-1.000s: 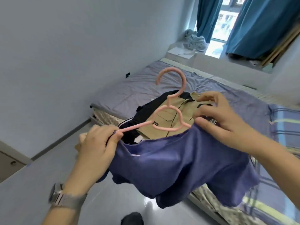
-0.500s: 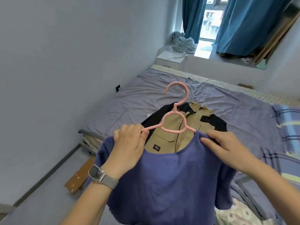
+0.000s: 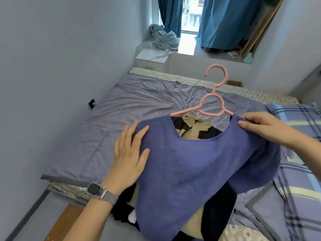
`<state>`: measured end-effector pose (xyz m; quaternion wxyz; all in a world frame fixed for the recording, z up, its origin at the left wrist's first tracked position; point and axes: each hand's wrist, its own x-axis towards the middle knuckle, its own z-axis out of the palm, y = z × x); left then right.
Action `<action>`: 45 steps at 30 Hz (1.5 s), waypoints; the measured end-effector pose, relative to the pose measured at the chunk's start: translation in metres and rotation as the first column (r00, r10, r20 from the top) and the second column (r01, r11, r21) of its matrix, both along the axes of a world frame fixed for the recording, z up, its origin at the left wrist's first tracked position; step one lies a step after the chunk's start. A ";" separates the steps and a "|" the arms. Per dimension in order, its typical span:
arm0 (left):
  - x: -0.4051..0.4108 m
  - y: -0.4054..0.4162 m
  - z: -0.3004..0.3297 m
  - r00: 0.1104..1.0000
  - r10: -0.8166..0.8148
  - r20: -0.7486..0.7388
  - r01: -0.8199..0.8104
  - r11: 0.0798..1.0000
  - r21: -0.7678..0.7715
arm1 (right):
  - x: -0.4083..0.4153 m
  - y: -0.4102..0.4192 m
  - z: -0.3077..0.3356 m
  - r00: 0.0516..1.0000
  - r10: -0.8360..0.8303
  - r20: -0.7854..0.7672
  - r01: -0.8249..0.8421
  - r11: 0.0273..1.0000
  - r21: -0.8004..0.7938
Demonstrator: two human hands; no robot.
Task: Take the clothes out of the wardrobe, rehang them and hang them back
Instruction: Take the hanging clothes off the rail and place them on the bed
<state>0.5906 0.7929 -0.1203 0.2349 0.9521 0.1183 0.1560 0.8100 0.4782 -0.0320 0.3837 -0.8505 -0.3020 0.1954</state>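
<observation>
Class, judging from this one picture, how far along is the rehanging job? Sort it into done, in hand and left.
Done: the pink hanger sits inside the blue top, both arms under its shoulders. In hand: the left hand lies flat on one shoulder; the right hand pinches the other. Left: hanging the top in the wardrobe, not in view, and handling the tan and black garment lying on the bed.
</observation>
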 end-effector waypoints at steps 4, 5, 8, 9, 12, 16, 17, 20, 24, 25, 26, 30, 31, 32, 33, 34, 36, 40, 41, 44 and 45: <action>0.052 0.000 -0.038 0.977 0.078 -0.197 -0.083 0.996 -0.015 | 0.076 0.019 -0.088 0.990 0.014 -0.137 -0.024 0.997 -0.074; 0.065 -0.002 -0.047 0.966 0.100 -0.237 -0.107 0.994 -0.017 | 0.095 0.025 -0.111 0.989 0.024 -0.149 -0.038 0.995 -0.094; 0.098 -0.010 -0.072 0.929 0.154 -0.337 -0.185 0.981 -0.062 | 0.153 0.041 -0.164 0.990 0.043 -0.135 -0.063 0.988 -0.143; 0.106 -0.012 -0.081 0.914 0.177 -0.365 -0.217 0.974 -0.072 | 0.171 0.046 -0.176 0.992 0.023 -0.122 -0.043 0.986 -0.163; 0.124 -0.018 -0.105 0.878 0.243 -0.413 -0.300 0.951 -0.078 | 0.225 0.062 -0.214 0.997 0.023 -0.069 -0.040 0.967 -0.253; 0.141 -0.022 -0.134 0.830 0.286 -0.479 -0.376 0.921 -0.102 | 0.277 0.084 -0.272 0.997 0.053 0.064 -0.001 0.774 -0.633; 0.144 -0.021 -0.141 0.816 0.290 -0.500 -0.391 0.914 -0.108 | 0.282 0.087 -0.287 0.997 0.036 0.065 0.019 0.716 -0.698; 0.155 -0.017 -0.158 0.784 0.306 -0.540 -0.430 0.895 -0.117 | 0.281 0.093 -0.326 0.981 -0.160 0.112 0.186 0.590 -0.785; 0.160 -0.006 -0.171 0.745 0.360 -0.561 -0.492 0.865 -0.099 | 0.243 0.131 -0.350 0.992 -0.106 0.066 0.111 0.505 -0.856; 0.157 -0.002 -0.174 0.738 0.381 -0.557 -0.510 0.856 -0.089 | 0.229 0.148 -0.354 0.999 0.007 0.036 0.027 0.519 -0.854; 0.154 0.000 -0.175 0.726 0.407 -0.555 -0.534 0.842 -0.081 | 0.214 0.167 -0.358 0.992 0.127 0.012 -0.059 0.540 -0.839; 0.118 0.011 -0.171 0.646 0.524 -0.555 -0.654 0.755 -0.050 | 0.136 0.238 -0.357 0.803 0.569 -0.177 -0.496 0.474 -0.727; 0.102 0.014 -0.171 0.619 0.544 -0.566 -0.680 0.733 -0.038 | 0.114 0.252 -0.352 0.721 0.640 -0.267 -0.605 0.393 -0.692; 0.083 0.016 -0.170 0.591 0.559 -0.582 -0.703 0.710 -0.032 | 0.091 0.265 -0.346 0.643 0.678 -0.357 -0.690 0.311 -0.654; 0.061 0.017 -0.171 0.561 0.574 -0.597 -0.730 0.682 -0.031 | 0.067 0.276 -0.337 0.583 0.695 -0.422 -0.744 0.246 -0.622; 0.038 0.016 -0.170 0.526 0.588 -0.614 -0.763 0.645 -0.035 | 0.041 0.286 -0.329 0.551 0.708 -0.442 -0.769 0.226 -0.598; -0.014 0.012 -0.162 0.447 0.644 -0.621 -0.840 0.541 -0.044 | -0.014 0.300 -0.303 0.529 0.763 -0.372 -0.796 0.294 -0.529; -0.132 -0.014 -0.134 0.246 0.787 -0.566 -0.955 0.298 -0.001 | -0.130 0.323 -0.240 0.391 0.918 -0.065 -0.868 0.344 -0.358; -0.165 -0.025 -0.127 0.194 0.812 -0.550 -0.971 0.238 0.009 | -0.161 0.328 -0.225 0.317 0.948 -0.029 -0.889 0.286 -0.357; -0.271 -0.071 -0.108 0.039 0.849 -0.527 -0.998 0.059 0.021 | -0.263 0.329 -0.199 0.088 0.996 0.013 -0.904 0.086 -0.420; -0.303 -0.090 -0.102 -0.003 0.862 -0.508 -1.000 0.008 0.020 | -0.297 0.323 -0.192 0.027 1.000 0.012 -0.897 0.030 -0.441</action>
